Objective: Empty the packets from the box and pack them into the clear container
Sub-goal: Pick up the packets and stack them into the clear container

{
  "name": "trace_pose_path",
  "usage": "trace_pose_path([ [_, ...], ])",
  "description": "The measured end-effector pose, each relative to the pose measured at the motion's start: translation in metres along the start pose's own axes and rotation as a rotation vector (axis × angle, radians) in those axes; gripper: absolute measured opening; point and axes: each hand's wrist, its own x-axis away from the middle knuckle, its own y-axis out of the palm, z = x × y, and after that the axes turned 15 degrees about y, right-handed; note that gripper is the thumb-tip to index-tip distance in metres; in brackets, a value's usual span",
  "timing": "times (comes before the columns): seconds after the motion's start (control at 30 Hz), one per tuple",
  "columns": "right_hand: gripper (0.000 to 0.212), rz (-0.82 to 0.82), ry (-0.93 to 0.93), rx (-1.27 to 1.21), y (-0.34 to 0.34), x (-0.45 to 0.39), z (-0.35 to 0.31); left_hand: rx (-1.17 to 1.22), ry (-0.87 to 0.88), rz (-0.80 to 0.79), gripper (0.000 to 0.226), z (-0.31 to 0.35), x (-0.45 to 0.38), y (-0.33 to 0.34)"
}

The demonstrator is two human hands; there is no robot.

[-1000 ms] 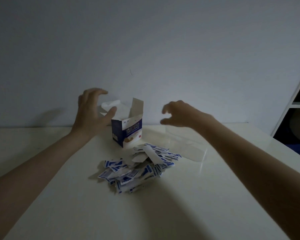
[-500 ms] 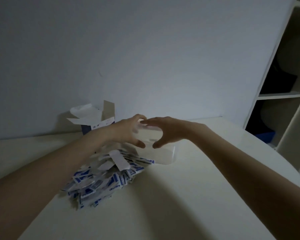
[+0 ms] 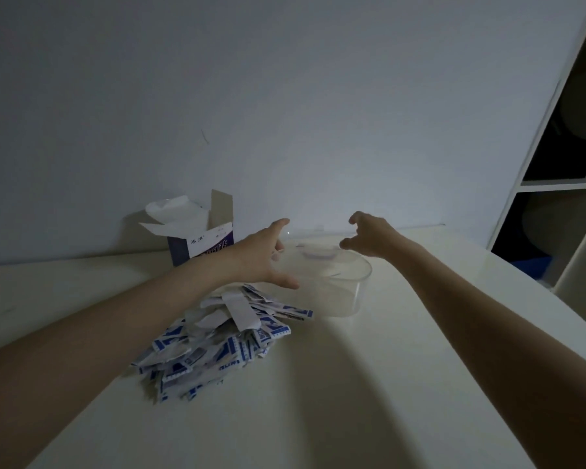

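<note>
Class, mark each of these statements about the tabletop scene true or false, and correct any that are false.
1. The packets lie heaped on the table. True.
2. The box stands with its flaps open. True.
3. The clear container is full of packets. False: no packets show in it.
4. The right hand grips a packet. False: it is open and holds nothing.
5. The left hand is at the container's left side. True.
</note>
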Motion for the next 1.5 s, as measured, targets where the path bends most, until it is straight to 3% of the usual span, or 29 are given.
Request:
trace_pose_path([
  [0.1,0.032,0.236,-0.179,0.022,-0.018,0.017,-0.014,0.017,-0.032,-0.035,0.11,0.003,0.003,-0.004],
  [0.17,0.018,0.275,-0.355,-0.102,-0.028,0.04,-0.028,-0.036,-0.02,0.018,0.089,0.005,0.012,-0.012],
  [0.23,0.015,0.099,-0.504,-0.157,-0.029,0.072,-0.041,-0.101,0.057,0.133,0.054,0.006,0.027,-0.019],
  [0.3,0.015,-0.116,-0.594,-0.032,-0.014,0.1,-0.047,-0.11,0.115,0.125,0.027,0.012,0.048,-0.02],
  [0.33,0.016,-0.193,-0.602,0.065,-0.003,0.109,-0.047,-0.112,0.119,0.042,0.027,0.016,0.06,-0.017],
  [0.43,0.023,-0.298,-0.555,0.314,0.033,0.121,-0.044,-0.324,0.067,-0.283,0.068,0.013,0.09,0.006],
  [0.5,0.03,-0.314,-0.513,0.363,0.052,0.124,-0.04,-0.446,0.005,-0.368,0.078,0.001,0.104,0.021],
  [0.63,0.036,-0.266,-0.455,0.257,0.069,0.127,-0.033,-0.399,0.147,-0.283,0.09,-0.016,0.114,0.022],
  [0.77,0.026,-0.178,-0.418,0.219,0.069,0.123,-0.031,-0.388,0.231,-0.181,0.05,-0.032,0.101,0.011],
  [0.93,0.01,-0.176,-0.393,0.071,0.051,0.109,-0.03,-0.29,0.22,-0.117,0.028,-0.028,0.087,0.001],
  [1.03,0.027,-0.297,-0.297,0.107,0.027,0.102,-0.031,-0.104,0.223,0.061,0.021,-0.009,0.083,-0.006],
  [1.17,0.023,-0.255,-0.312,0.253,0.008,0.098,-0.031,0.048,0.255,0.4,0.023,0.012,0.073,-0.009],
  [1.2,0.023,-0.252,-0.316,0.257,0.007,0.098,-0.032,0.041,0.258,0.401,0.02,0.016,0.07,-0.007],
  [1.27,0.026,-0.245,-0.321,0.28,0.008,0.1,-0.034,-0.019,0.262,0.25,0.017,0.023,0.065,0.0],
  [1.37,0.034,-0.252,-0.281,0.281,0.009,0.106,-0.036,-0.083,0.216,0.021,0.041,0.025,0.058,0.014],
  [1.5,0.027,-0.281,-0.261,0.2,0.008,0.113,-0.029,-0.127,0.159,0.069,0.033,0.024,0.055,0.02],
])
